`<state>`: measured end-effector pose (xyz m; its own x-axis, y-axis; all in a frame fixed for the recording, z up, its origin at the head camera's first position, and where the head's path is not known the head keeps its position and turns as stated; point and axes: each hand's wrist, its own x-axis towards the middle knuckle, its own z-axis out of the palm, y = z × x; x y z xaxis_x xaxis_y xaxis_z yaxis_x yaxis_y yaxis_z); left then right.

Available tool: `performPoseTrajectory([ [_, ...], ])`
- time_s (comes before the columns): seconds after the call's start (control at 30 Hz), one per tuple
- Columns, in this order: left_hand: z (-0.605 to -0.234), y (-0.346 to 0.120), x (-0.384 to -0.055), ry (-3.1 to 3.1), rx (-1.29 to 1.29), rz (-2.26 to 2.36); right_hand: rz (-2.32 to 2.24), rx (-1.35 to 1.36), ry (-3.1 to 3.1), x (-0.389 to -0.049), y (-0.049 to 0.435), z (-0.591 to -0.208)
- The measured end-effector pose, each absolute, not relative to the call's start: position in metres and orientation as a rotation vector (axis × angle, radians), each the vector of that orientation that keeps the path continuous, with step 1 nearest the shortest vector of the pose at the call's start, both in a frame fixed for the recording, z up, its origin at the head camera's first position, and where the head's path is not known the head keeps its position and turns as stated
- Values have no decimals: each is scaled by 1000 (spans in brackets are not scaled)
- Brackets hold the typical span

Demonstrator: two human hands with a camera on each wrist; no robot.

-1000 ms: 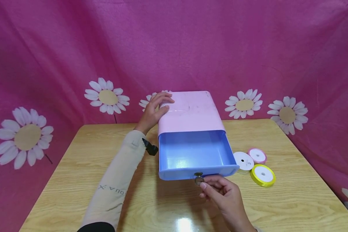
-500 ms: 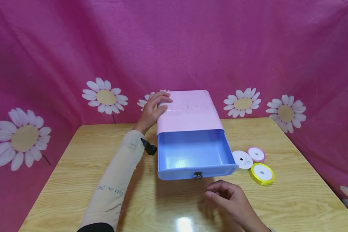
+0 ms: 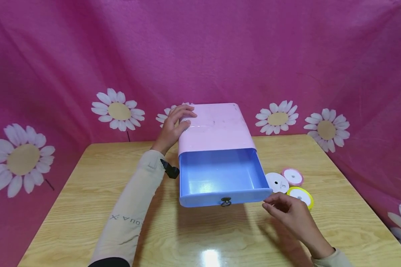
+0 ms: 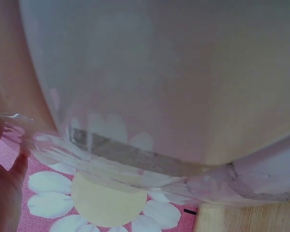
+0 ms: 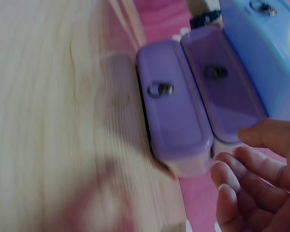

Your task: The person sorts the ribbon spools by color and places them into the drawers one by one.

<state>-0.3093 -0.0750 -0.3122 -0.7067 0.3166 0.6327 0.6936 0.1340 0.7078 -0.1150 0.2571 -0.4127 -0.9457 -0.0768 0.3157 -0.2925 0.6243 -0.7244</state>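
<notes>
A pink drawer cabinet [image 3: 217,128] stands at the middle of the table, its blue top drawer [image 3: 225,172] pulled out with nothing inside. A ring pull [image 3: 225,201] hangs on the drawer's front. My left hand [image 3: 175,126] rests on the cabinet's top left edge, fingers over the top. With fingers loosely bent and nothing between them, my right hand [image 3: 292,213] is just below the drawer's right front corner, close to the ribbon spools. The right wrist view shows two purple drawers, one nearer [image 5: 176,104] and one beside it [image 5: 227,82], both pushed in.
Right of the drawer lie a white spool [image 3: 276,182], a pink-edged spool [image 3: 292,177] and a yellow ribbon spool [image 3: 301,196], the last partly behind my right hand. A pink curtain [image 3: 200,52] with daisies hangs behind the wooden table [image 3: 120,163].
My right hand has let go of the ring pull and moved right, towards the spools. The drawer stays pulled out, and my left hand keeps its place on the cabinet.
</notes>
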Motion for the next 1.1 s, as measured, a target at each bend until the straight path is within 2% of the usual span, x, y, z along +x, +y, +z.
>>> performPoseTrajectory([
  [0.47,-314,-77,-312,-2086,-966,-1648,754,271,-2604,-143,283,-417],
  [1.1,-316,-77,-313,-2111,-954,-1660,636,144,-2821,-173,305,-437],
])
